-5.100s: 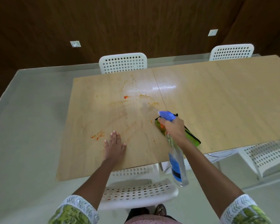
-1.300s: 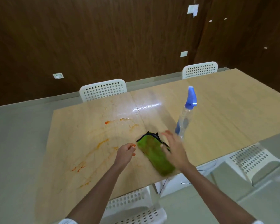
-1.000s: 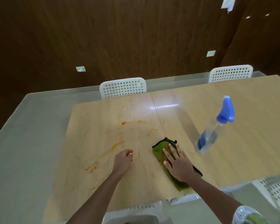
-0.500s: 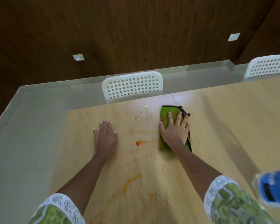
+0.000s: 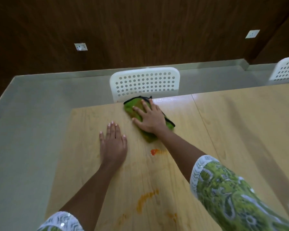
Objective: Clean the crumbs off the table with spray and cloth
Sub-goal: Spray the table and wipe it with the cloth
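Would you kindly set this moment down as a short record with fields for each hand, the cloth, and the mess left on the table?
right hand: right hand pressed flat on the cloth, fingers spread
left hand: left hand flat on the bare table
cloth: green cloth at the far edge, before a white chair
mess left: red blob near the cloth; orange smear nearer the person

The right hand lies flat on the folded green microfibre cloth at the pale wooden table's far edge; the left hand lies left of it; the red-orange smear lies between the two wrists.
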